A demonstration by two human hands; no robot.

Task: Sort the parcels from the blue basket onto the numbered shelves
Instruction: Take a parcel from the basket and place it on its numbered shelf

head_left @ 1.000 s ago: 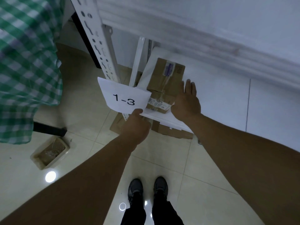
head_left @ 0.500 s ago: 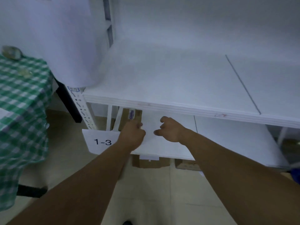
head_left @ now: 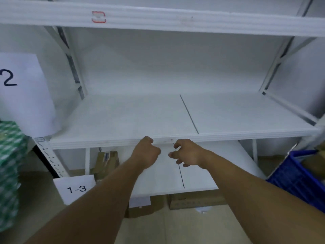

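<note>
Before the numbered shelves (head_left: 123,120), one parcel (head_left: 105,161) lies on the lower shelf (head_left: 202,173) near the 1-3 label (head_left: 77,189); left hand (head_left: 146,152) fingers curled together, empty; right hand (head_left: 190,154) fingers loose, apart; next move, likely: a reach right into the blue basket (head_left: 290,180).

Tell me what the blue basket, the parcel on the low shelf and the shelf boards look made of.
The blue basket: likely moulded plastic, its wall an open grid. The parcel: matte brown cardboard with a taped strip. The shelf boards: smooth white panels, possibly laminated wood; the layered front edge hints so.
</note>
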